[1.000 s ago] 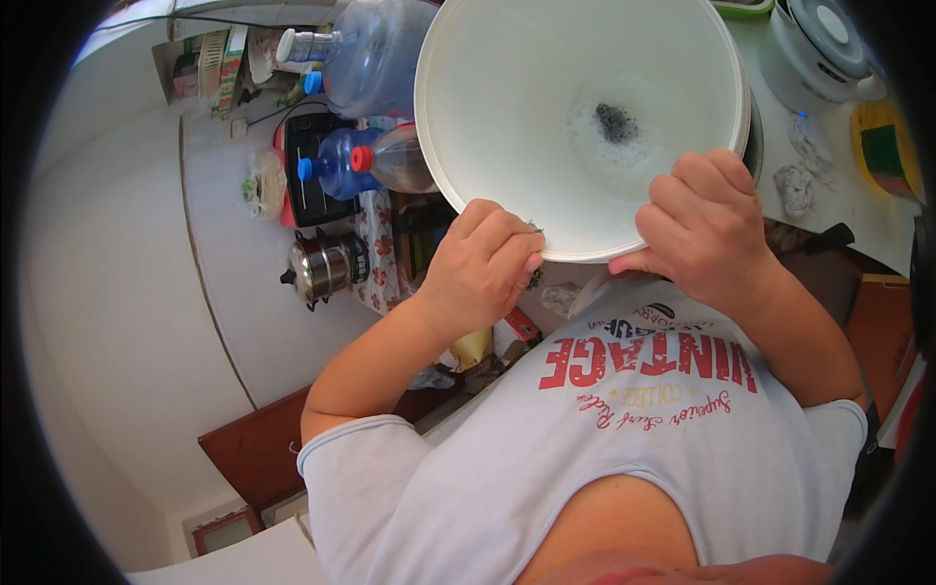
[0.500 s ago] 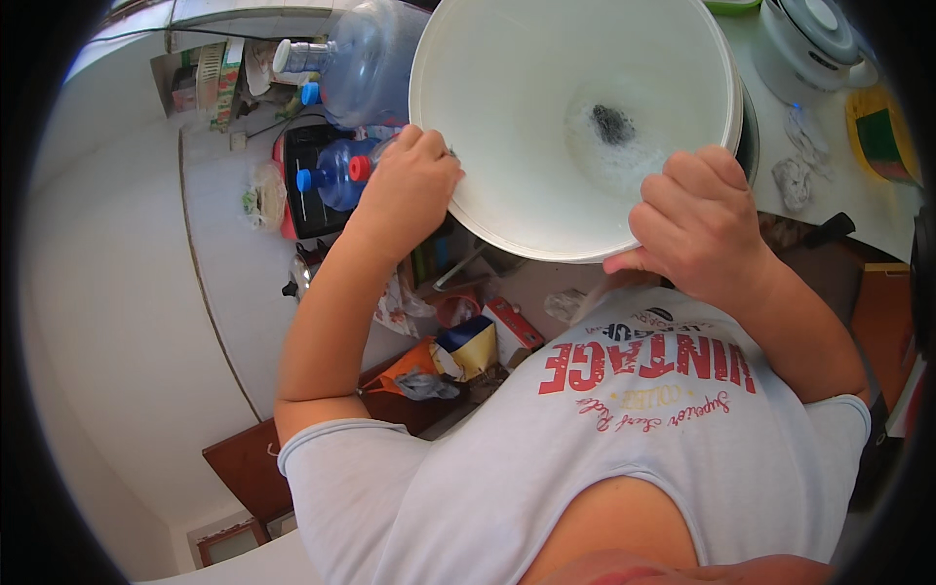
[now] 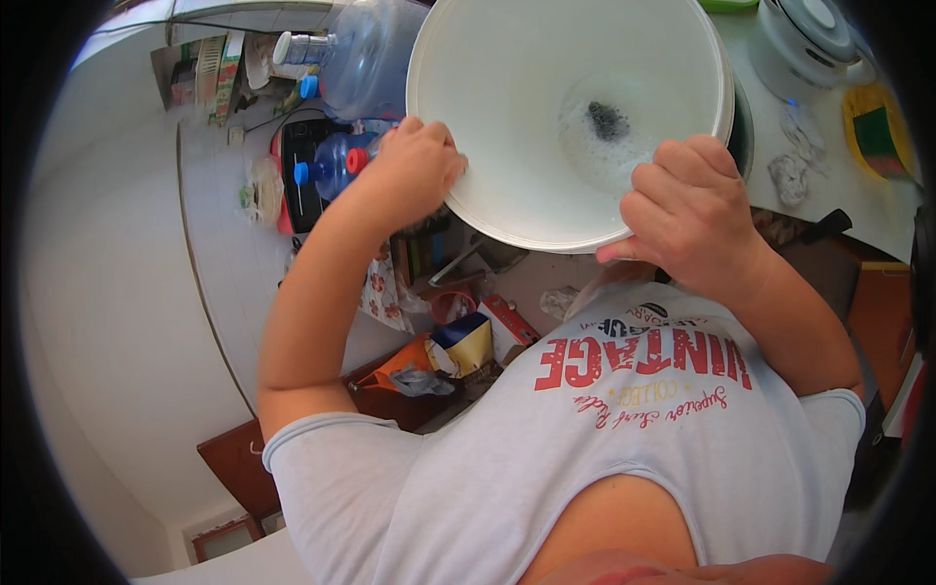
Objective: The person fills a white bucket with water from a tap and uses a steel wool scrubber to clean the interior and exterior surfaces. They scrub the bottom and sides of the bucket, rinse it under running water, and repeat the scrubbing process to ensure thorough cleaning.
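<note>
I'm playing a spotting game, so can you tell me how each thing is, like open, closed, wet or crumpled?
White bucket: open, wet and foamy at the bottom
Dark clump: lying in the foam
Right hand: closed on the bucket's rim
Left hand: fingers curled at the rim, grip unclear
Small blue bottle: capped
Red-capped bottle: capped, mostly hidden
White pot: lid on
Pale wad: crumpled

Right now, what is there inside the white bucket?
At the bottom of the bucket lies a dark clump, with whitish foam around it. What is under the clump and foam is covered. The right hand also hides a little of the bucket.
</note>
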The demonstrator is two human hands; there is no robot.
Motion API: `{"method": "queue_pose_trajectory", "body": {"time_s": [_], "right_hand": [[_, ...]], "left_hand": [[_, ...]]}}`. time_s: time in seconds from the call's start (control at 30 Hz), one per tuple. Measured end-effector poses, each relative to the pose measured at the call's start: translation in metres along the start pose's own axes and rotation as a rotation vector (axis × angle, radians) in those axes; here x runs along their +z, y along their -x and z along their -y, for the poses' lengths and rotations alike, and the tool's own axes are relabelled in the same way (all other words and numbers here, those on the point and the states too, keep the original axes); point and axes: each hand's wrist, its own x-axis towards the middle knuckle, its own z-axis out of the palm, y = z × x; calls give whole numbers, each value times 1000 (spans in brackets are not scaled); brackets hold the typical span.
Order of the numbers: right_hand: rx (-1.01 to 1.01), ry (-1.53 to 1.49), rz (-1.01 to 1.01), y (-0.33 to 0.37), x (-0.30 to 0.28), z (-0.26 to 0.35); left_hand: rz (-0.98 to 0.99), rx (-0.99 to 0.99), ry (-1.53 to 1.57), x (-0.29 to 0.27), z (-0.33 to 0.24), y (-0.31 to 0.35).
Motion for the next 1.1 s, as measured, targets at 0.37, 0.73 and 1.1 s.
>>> {"method": "queue_pose_trajectory", "body": {"time_s": [0.37,0.73,1.1], "right_hand": [[12,42,9,2,1,3],[228,-96,-59,-43,-2,54],[416,-60,-451,-45,7,71]], "left_hand": [[307,88,851,-3,-37,-32],[-353,-240,1767,-20,-65,-31],[-829,437,770,7,1,4]]}}
